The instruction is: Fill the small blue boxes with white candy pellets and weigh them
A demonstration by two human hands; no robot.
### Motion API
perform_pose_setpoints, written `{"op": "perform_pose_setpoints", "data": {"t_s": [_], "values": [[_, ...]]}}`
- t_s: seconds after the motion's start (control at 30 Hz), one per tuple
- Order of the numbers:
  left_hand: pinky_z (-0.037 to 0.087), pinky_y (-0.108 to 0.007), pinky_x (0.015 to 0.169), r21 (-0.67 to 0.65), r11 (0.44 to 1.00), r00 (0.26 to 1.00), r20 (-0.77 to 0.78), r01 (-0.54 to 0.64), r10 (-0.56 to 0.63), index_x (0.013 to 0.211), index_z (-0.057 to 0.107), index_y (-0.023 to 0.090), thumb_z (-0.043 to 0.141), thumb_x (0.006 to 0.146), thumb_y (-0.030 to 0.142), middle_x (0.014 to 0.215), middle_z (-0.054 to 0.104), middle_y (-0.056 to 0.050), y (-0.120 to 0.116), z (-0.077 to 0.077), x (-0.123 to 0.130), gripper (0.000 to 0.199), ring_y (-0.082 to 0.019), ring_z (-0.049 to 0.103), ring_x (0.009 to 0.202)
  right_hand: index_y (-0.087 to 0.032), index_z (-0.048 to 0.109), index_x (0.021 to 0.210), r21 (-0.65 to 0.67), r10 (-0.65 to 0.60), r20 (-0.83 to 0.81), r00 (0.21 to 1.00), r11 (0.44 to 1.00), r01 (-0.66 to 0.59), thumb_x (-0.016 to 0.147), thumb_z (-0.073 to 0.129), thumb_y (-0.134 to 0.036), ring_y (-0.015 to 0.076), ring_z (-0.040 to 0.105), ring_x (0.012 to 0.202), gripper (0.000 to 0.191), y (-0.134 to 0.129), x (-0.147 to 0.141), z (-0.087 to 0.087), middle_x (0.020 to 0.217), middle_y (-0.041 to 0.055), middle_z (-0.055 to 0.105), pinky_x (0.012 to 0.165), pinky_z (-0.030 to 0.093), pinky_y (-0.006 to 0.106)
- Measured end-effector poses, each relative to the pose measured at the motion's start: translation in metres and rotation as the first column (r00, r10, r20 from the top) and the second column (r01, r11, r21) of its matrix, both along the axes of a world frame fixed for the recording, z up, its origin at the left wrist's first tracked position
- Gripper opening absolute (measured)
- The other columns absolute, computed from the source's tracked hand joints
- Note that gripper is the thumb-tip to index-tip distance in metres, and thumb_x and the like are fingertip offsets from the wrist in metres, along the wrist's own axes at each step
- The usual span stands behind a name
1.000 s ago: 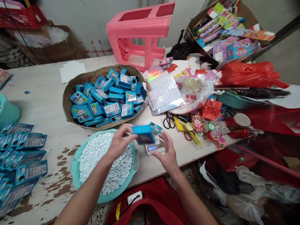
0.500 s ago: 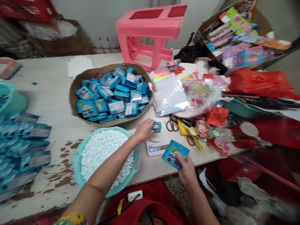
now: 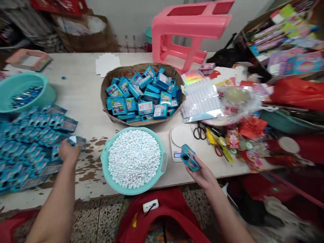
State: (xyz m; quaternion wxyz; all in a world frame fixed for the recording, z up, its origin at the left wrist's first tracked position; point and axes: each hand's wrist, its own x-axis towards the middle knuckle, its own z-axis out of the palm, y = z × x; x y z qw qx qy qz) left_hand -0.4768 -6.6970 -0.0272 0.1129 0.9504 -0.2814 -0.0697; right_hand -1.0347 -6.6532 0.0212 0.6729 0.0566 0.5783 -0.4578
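Stained table (image 3: 78, 89), boxes (image 3: 145, 108), grey wall (image 3: 131, 20)

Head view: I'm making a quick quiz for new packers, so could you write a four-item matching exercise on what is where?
1. White pellets
2. Pink stool
3. White scale
4. One blue box

A. At the back of the table
B. Held in the right hand
C. Just left of the black scissors
D. In a turquoise basin

Pairs: 1-D, 2-A, 3-C, 4-B
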Motion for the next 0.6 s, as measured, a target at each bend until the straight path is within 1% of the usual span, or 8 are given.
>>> {"op": "perform_pose_setpoints", "data": {"t_s": [0.1, 0.23, 0.3, 0.37, 0.43, 0.47, 0.53, 0.6], "values": [[0.040, -0.064, 0.093, -0.040, 0.999, 1.000, 0.004, 0.009, -0.008, 0.123, 0.047, 0.018, 0.059, 0.073, 0.033, 0.132, 0.049, -0.014, 0.005, -0.004, 0.005, 0.054, -0.044, 0.044, 0.120, -0.023, 0.066, 0.083, 0.021, -0.019, 0.010, 1.000, 1.000, 0.019, 0.070, 0.075, -0.020, 0.0154, 0.069, 0.071, 0.016, -0.009, 0.020, 0.014, 0.080, -0.0007, 0.073, 0.061, 0.059, 0.027], [0.029, -0.064, 0.103, -0.291, 0.871, 0.915, 0.196, 0.397, -0.352, 0.125, 0.047, 0.025, 0.054, 0.080, 0.040, 0.138, 0.041, -0.007, 0.019, 0.044, -0.061, 0.047, -0.040, 0.030, 0.132, -0.022, 0.068, 0.086, -0.010, 0.067, 0.029, 0.997, 0.998, -0.067, 0.070, 0.075, -0.022, 0.0148, 0.069, 0.074, 0.017, -0.004, 0.050, 0.035, 0.085, -0.0004, 0.074, 0.062, 0.057, 0.024], [0.033, -0.056, 0.105, -0.399, 0.665, 0.758, 0.134, 0.631, -0.638, 0.129, 0.043, 0.025, 0.056, 0.081, 0.038, 0.134, 0.046, -0.008, 0.025, 0.071, -0.122, 0.052, -0.032, 0.039, 0.127, -0.021, 0.068, 0.091, -0.069, 0.185, 0.037, 0.982, 0.981, -0.182, 0.070, 0.076, -0.026, 0.0158, 0.068, 0.076, 0.023, 0.000, 0.068, 0.046, 0.090, 0.0010, 0.073, 0.063, 0.057, 0.025], [0.034, -0.049, 0.106, -0.451, 0.376, 0.417, -0.010, 0.809, -0.909, 0.134, 0.038, 0.027, 0.057, 0.082, 0.037, 0.141, 0.039, -0.009, 0.029, 0.090, -0.185, 0.057, -0.028, 0.036, 0.130, -0.021, 0.067, 0.098, -0.132, 0.340, 0.033, 0.940, 0.934, -0.333, 0.071, 0.076, -0.029, 0.0175, 0.068, 0.076, 0.029, 0.005, 0.083, 0.056, 0.093, 0.0026, 0.072, 0.063, 0.056, 0.028], [0.032, -0.047, 0.107, -0.505, 0.103, 0.061, -0.099, 0.857, -0.993, 0.130, 0.044, 0.029, 0.054, 0.085, 0.034, 0.138, 0.043, -0.008, 0.032, 0.097, -0.234, 0.046, -0.026, 0.035, 0.131, -0.022, 0.065, 0.102, -0.161, 0.452, 0.015, 0.892, 0.881, -0.444, 0.072, 0.074, -0.035, 0.0198, 0.068, 0.078, 0.034, 0.009, 0.093, 0.062, 0.096, 0.0040, 0.072, 0.065, 0.056, 0.032], [0.034, -0.044, 0.106, -0.567, 0.046, -0.033, -0.127, 0.822, -0.991, 0.127, 0.046, 0.028, 0.051, 0.087, 0.032, 0.133, 0.047, -0.008, 0.033, 0.098, -0.251, 0.041, -0.024, 0.039, 0.127, -0.023, 0.064, 0.105, -0.176, 0.481, 0.004, 0.877, 0.864, -0.473, 0.074, 0.071, -0.043, 0.0218, 0.067, 0.083, 0.037, 0.012, 0.095, 0.065, 0.100, 0.0051, 0.071, 0.068, 0.056, 0.036], [0.039, -0.038, 0.099, -0.679, 0.080, -0.073, -0.194, 0.730, -0.978, 0.121, 0.050, 0.025, 0.049, 0.089, 0.031, 0.121, 0.055, -0.009, 0.036, 0.096, -0.272, 0.033, -0.021, 0.048, 0.115, -0.025, 0.061, 0.113, -0.248, 0.497, -0.075, 0.865, 0.831, -0.499, 0.077, 0.058, -0.061, 0.0260, 0.063, 0.100, 0.051, 0.016, 0.093, 0.066, 0.114, 0.0073, 0.066, 0.079, 0.053, 0.043], [0.042, -0.033, 0.092, -0.735, 0.213, -0.020, -0.294, 0.643, -0.955, 0.115, 0.053, 0.021, 0.052, 0.087, 0.035, 0.111, 0.059, -0.008, 0.041, 0.094, -0.280, 0.031, -0.020, 0.053, 0.104, -0.027, 0.056, 0.121, -0.357, 0.495, -0.304, 0.814, 0.733, -0.579, 0.074, 0.050, -0.073, 0.0283, 0.055, 0.115, 0.066, 0.018, 0.087, 0.066, 0.126, 0.0082, 0.059, 0.091, 0.047, 0.046]]}}
